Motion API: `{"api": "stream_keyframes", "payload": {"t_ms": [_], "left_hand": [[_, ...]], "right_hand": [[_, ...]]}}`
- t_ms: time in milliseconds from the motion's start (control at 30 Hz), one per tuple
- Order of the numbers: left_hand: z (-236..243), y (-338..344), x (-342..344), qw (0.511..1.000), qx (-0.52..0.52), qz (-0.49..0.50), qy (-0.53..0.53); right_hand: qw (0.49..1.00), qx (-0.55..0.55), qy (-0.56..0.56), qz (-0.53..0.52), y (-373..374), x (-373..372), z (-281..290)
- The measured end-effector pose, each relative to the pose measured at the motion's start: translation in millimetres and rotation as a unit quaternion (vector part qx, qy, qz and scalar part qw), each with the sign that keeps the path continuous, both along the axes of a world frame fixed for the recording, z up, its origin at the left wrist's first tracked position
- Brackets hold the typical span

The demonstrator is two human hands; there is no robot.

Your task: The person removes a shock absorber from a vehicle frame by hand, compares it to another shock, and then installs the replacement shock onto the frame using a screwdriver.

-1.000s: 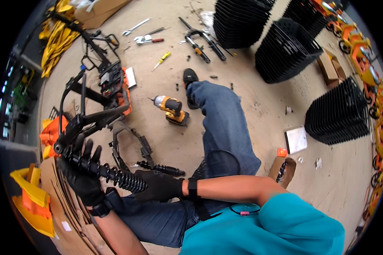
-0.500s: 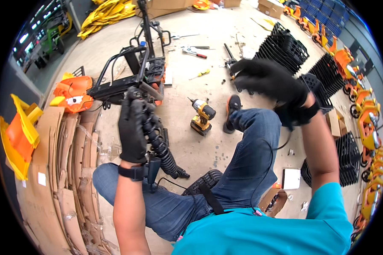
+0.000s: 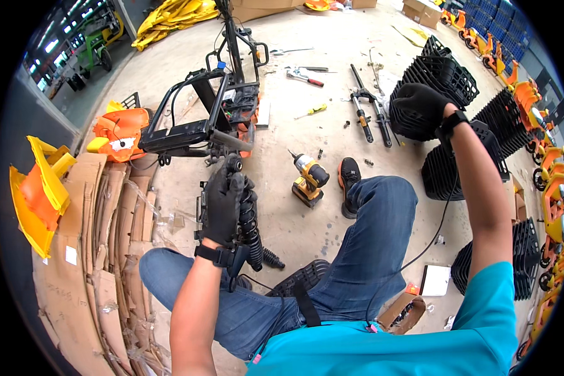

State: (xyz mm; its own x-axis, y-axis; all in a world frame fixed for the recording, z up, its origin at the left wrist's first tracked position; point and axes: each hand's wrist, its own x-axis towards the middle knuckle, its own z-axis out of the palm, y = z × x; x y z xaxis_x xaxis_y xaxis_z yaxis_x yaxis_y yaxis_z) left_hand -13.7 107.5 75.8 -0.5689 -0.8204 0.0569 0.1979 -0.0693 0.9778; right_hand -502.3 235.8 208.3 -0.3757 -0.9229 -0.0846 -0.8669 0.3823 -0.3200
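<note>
My gloved left hand [image 3: 222, 200] is closed on the upper part of a black coil-spring shock absorber [image 3: 249, 222], held upright below the black metal frame [image 3: 185, 135]. My gloved right hand [image 3: 420, 106] is raised at the right over stacked black crates [image 3: 451, 78], its fingers curled; what they hold, if anything, is hidden. A yellow-and-black cordless drill [image 3: 308, 178] stands on the floor before my raised knee. Forked black tubes [image 3: 373, 116] lie farther right, and a yellow screwdriver [image 3: 311, 111] and a red-handled tool [image 3: 304, 76] lie beyond the drill.
Cardboard sheets [image 3: 88, 213] lie at the left with yellow-orange panels [image 3: 41, 197] on them, near an orange body part [image 3: 119, 131]. Orange scooters [image 3: 545, 188] line the right rim. A white box [image 3: 433, 280] and an open carton [image 3: 398, 313] are by my right hip.
My right hand has left the shock absorber's lower end and moved up and right. The shock absorber in my left hand has swung more upright. The view has tilted up.
</note>
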Motion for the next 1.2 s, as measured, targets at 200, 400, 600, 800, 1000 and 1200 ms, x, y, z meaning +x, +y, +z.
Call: {"api": "stream_keyframes", "payload": {"t_ms": [200, 400, 600, 800, 1000, 1200], "left_hand": [[2, 0, 4, 1.000, 0.024, 0.013, -0.005], [4, 5, 11, 0.999, 0.049, -0.002, 0.004], [13, 7, 12, 0.991, 0.106, -0.051, 0.070], [21, 10, 13, 0.993, 0.072, -0.046, 0.079], [16, 8, 11, 0.995, 0.077, 0.014, 0.057], [-36, -27, 6, 0.985, 0.063, 0.164, 0.000]], "right_hand": [[0.995, 0.047, 0.080, 0.023, -44, -1, -58], [0.993, 0.103, 0.056, 0.024, -68, 44, -88], [0.988, 0.141, 0.039, 0.051, -78, 73, -135], [0.978, 0.189, 0.042, 0.075, -90, 90, -152], [0.975, 0.188, 0.047, 0.106, -98, 105, -153], [0.976, 0.178, 0.045, 0.113, -103, 121, -151]]}}
